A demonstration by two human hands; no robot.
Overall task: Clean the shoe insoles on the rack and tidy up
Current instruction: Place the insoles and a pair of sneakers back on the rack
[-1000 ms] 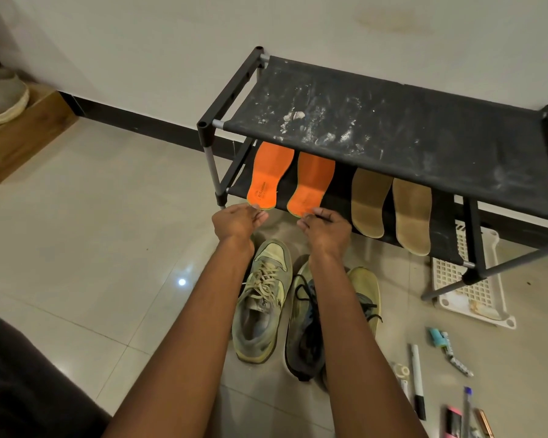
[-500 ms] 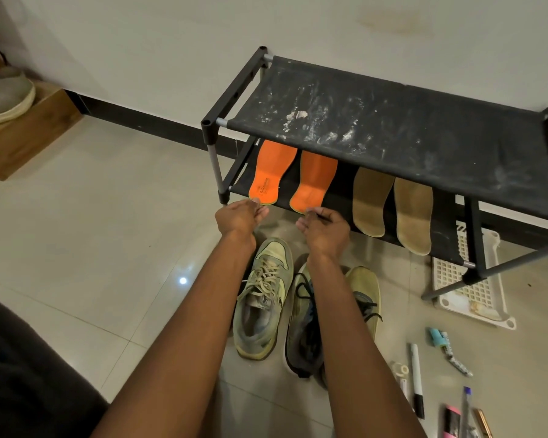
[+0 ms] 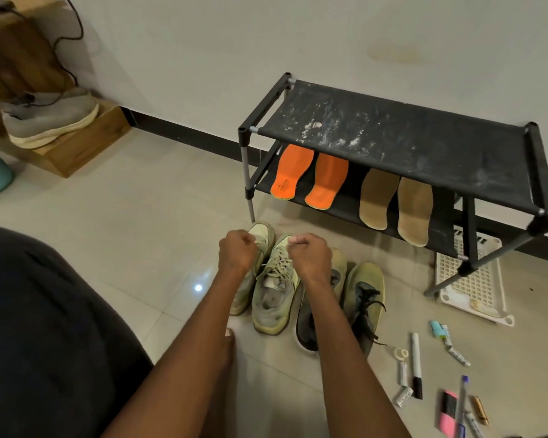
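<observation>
A grey knit sneaker with a cream sole rests on a low wooden step at the left wall. A white perforated plastic tray lies on the floor tiles. Nearby lie a black-capped white marker, a small roll of clear tape and a pink-and-black eraser.

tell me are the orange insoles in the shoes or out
Out: both orange insoles lie on the rack's lower shelf, apart from the shoes.

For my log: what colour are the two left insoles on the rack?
Bright orange insoles, on the lower shelf; head view.
</observation>
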